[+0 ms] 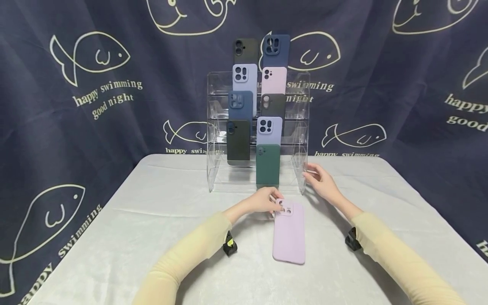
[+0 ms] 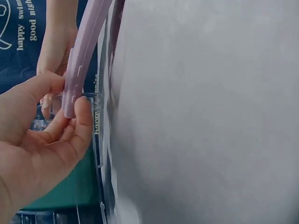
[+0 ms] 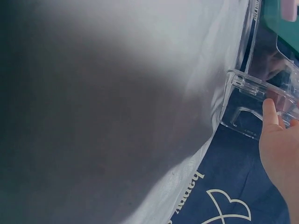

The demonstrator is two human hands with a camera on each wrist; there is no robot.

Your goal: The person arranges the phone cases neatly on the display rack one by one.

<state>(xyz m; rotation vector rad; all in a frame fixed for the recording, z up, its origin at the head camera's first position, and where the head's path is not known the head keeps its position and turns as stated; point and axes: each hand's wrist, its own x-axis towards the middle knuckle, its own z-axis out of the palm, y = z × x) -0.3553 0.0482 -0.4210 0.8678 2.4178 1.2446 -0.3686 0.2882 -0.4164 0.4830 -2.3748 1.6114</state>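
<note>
My left hand [image 1: 265, 200] pinches a lilac phone case [image 1: 289, 237] at its camera-cutout end, the thumb on one face and fingertips on the other. The case tilts with its back up, over the table in front of a clear acrylic display rack [image 1: 220, 176]. At the rack's lower right side, my right hand [image 1: 321, 182] holds the side panel by its front edge, thumb and fingertips on the plastic. In the right wrist view the thumb lies along that panel [image 3: 245, 86]. A green phone case [image 1: 268, 165] stands in the rack's lowest front tier, just beyond my left hand.
Two columns of phone cases fill the rack's tiers, among them a black case [image 1: 238, 144], a blue case [image 1: 240, 103], a pink case [image 1: 273, 80] and a lavender case [image 1: 270, 131]. A white cloth covers the table [image 1: 152, 237]. Behind hangs a navy fish-print curtain [image 1: 114, 127].
</note>
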